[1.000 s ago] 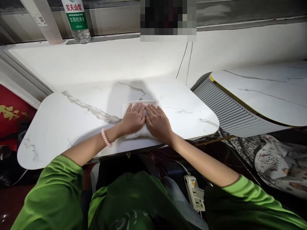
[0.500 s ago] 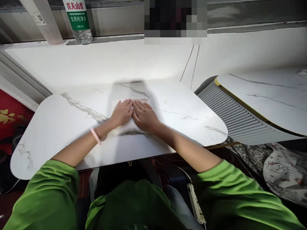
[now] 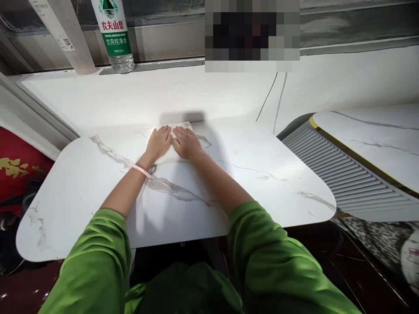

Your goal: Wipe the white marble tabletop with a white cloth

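A pale cloth (image 3: 170, 153) lies spread flat near the back edge of the white marble-patterned table (image 3: 262, 187). My left hand (image 3: 159, 141) rests palm down on its left part, fingers stretched out and pointing to the wall. Beside it, my right hand (image 3: 186, 141) presses flat on the cloth's right part, fingers also extended. The thumbs are close together, with a strip of cloth showing between the hands. A pink coiled band (image 3: 141, 170) circles my left wrist. What lies under the palms is hidden.
On the window ledge stand a water bottle (image 3: 118, 43) and a tall translucent container (image 3: 67, 39). Two thin cables (image 3: 273, 96) run down the white wall. A second marble-patterned table with a ribbed side (image 3: 347, 165) is at the right. Red fabric (image 3: 19, 170) hangs at the left.
Both hands have slid the cloth away from me toward the wall and slightly left, and my arms are stretched further. The camera view has shifted a little.
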A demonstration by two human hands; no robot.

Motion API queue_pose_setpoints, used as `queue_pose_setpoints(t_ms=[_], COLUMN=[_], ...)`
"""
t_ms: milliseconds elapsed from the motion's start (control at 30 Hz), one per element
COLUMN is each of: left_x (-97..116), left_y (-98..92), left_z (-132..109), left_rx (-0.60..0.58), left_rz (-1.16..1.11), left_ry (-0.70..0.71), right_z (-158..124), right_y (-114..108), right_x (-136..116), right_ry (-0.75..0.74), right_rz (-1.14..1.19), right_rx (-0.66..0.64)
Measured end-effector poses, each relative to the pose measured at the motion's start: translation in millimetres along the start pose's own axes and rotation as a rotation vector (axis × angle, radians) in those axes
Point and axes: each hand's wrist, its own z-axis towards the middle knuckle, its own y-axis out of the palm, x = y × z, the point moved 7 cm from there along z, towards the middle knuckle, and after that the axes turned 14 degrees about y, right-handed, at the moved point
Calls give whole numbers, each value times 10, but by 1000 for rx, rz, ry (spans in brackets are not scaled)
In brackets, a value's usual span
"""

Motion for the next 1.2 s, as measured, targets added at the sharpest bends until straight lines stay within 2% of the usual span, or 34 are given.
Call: queue_pose_setpoints(t_ms=[167, 333, 467, 600, 700, 767, 867, 1067, 1133, 1200], left_x=[205, 657, 1016, 1145, 1074, 904, 479, -505, -719, -831], left_y=[-55, -125, -217, -281, -256, -229, -205, -206, -232, -247], left_z=[-371, -987, -1534, -1841, -1820, -1683, -1347, -670, -551, -493], left_rx=[-12, -73, -130, -182, -237, -235, -172, -103, -75, -53], left_rz=[-28, -24, -4, -12, -50, -61, -34, 27, 31, 40], left_ry=[5, 101, 164, 161, 127, 63, -30, -81, -104, -118], right_z=[-427, -1247, -1855, -2099, -1979, -1762, -1261, -167, 50, 164], right_y=[-68, -219, -343, -387, -363, -309, -171, 137, 196, 238], right_x=[-99, -270, -412, -520, -596, -661, -760, -975, -1027, -1045], right_ry=[-33, -45, -135, -238, -250, -241, -204, -103, -73, -43], right_rz=[-12, -76, -102, -126, -144, -136, -73, -6, 1, -5], right_rx=[13, 25, 23, -32, -56, -48, -20, 62, 82, 87])
